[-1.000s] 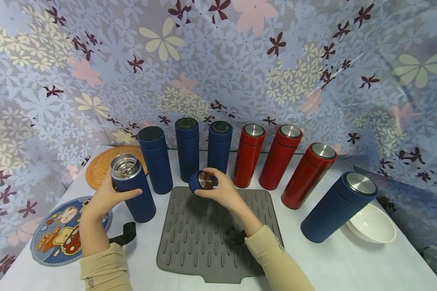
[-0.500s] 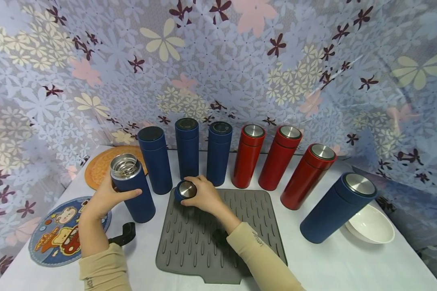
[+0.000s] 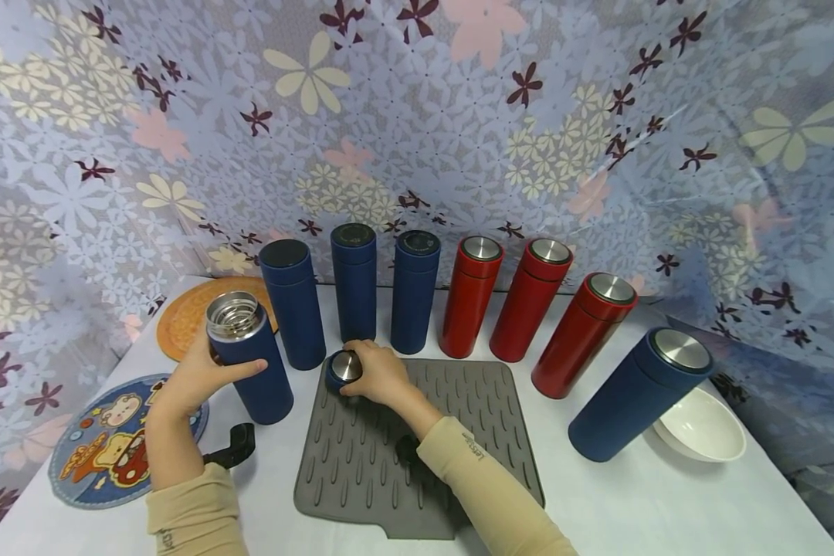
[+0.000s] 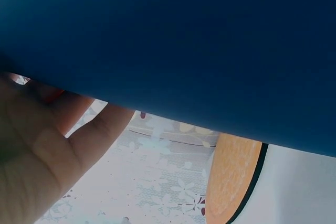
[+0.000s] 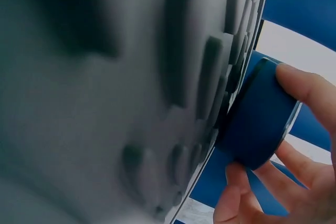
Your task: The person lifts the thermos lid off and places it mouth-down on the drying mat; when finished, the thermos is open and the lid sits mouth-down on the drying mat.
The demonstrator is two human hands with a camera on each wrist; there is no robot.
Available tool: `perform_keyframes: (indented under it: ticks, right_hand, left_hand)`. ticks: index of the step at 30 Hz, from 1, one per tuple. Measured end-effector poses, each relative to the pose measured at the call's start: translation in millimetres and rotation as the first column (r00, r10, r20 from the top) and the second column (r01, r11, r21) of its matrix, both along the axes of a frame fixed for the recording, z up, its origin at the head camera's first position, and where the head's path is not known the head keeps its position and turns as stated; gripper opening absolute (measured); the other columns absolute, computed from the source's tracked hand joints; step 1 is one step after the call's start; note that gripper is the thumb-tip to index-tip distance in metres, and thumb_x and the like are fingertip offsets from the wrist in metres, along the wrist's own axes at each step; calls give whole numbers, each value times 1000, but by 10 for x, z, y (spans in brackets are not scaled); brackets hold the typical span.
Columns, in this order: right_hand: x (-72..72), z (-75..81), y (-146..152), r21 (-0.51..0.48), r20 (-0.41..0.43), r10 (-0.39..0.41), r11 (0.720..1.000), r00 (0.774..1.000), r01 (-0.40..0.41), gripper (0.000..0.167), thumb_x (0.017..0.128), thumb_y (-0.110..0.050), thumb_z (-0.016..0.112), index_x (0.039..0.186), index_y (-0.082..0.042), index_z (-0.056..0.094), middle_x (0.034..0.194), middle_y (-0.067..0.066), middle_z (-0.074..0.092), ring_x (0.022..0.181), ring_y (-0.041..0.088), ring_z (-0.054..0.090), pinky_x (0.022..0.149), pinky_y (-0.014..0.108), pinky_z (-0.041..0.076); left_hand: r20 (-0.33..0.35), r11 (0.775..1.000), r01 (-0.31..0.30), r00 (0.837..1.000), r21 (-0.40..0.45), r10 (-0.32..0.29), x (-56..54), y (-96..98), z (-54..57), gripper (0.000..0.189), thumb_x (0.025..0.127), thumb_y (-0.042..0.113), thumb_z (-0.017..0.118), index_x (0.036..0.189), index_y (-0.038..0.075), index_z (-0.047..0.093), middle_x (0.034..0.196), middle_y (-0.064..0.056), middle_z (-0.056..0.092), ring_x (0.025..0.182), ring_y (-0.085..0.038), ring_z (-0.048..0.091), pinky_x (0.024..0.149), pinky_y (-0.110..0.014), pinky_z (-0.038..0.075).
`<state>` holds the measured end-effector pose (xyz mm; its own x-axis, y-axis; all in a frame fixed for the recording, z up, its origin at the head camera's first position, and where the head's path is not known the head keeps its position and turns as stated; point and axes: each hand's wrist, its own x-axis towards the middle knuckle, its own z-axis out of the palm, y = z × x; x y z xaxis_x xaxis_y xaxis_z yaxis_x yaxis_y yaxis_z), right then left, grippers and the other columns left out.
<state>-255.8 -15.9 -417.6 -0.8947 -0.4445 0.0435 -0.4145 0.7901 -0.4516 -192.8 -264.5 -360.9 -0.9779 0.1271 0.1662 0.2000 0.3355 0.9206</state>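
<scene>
My left hand point(image 3: 188, 382) grips an upright blue thermos point(image 3: 259, 386) on the left, its thumb across the front and its fingers behind. The thermos has no lid on, so its steel mouth shows. In the left wrist view the blue wall of the thermos point(image 4: 184, 40) fills the upper part. With thumb and fingertips, my right hand point(image 3: 382, 376) holds a blue lid point(image 3: 345, 367) with a steel top at the back left corner of the grey ridged mat point(image 3: 417, 471). The right wrist view has the lid point(image 5: 260, 116) right at the mat's surface.
Three blue thermoses point(image 3: 294, 309) with dark tops and three red ones point(image 3: 469, 309) stand in a row behind the mat. Right of it are a blue thermos point(image 3: 628, 405) with a steel top and a white bowl point(image 3: 709, 432). Round mats, pizza-patterned point(image 3: 181, 316) and cartoon-printed point(image 3: 97, 455), lie left.
The right hand has moved left and down with the lid, from over the mat to its back left corner, turning the steel top upward. The left hand and its thermos stay put.
</scene>
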Motion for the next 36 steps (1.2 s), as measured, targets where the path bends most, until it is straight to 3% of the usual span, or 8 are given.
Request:
perform_keyframes:
  ticks: [9,17,25,31,36]
  right_hand:
    - [2,-8,2,57,7,30,998,1000,-31,65,71,-31,80,128,-19,53,128,1,55,100,25,55,73,32,47]
    - [18,5,29,29,36,48,998,998,-49,69,71,-30,79,132,-19,50,132,3,51,104,27,54,78,34,47]
    - [52,54,186,-153,81,67,987,994,-54,65,75,-26,76,134,-16,48,136,7,47,119,27,49,91,43,44]
    - [45,91,408,-366,137,119,929,983,-62,55,81,-18,70,132,-10,50,131,12,51,111,31,53,88,43,46]
    - [40,72,630,-458,140,109,888,984,-33,49,83,-14,68,128,-7,52,125,17,55,109,34,54,90,44,46]
  left_hand:
    - [6,1000,-5,1000,-4,5,0,-7,0,98,77,6,72,146,10,3,140,-23,25,128,-43,26,99,-64,26]
    - [-6,1000,-4,1000,-2,4,-17,-5,-15,97,77,5,73,147,12,5,140,-23,26,128,-42,27,98,-63,27]
    - [13,1000,-7,1000,3,7,-8,10,-4,98,77,7,73,147,13,4,140,-22,26,128,-42,28,98,-62,28]
    - [13,1000,-12,1000,-7,12,0,-9,12,99,77,7,73,147,12,3,141,-23,25,129,-43,26,99,-64,26]
    - [-3,1000,-12,1000,-7,12,-2,1,-5,99,77,6,73,147,13,4,140,-23,26,128,-43,26,99,-64,26]
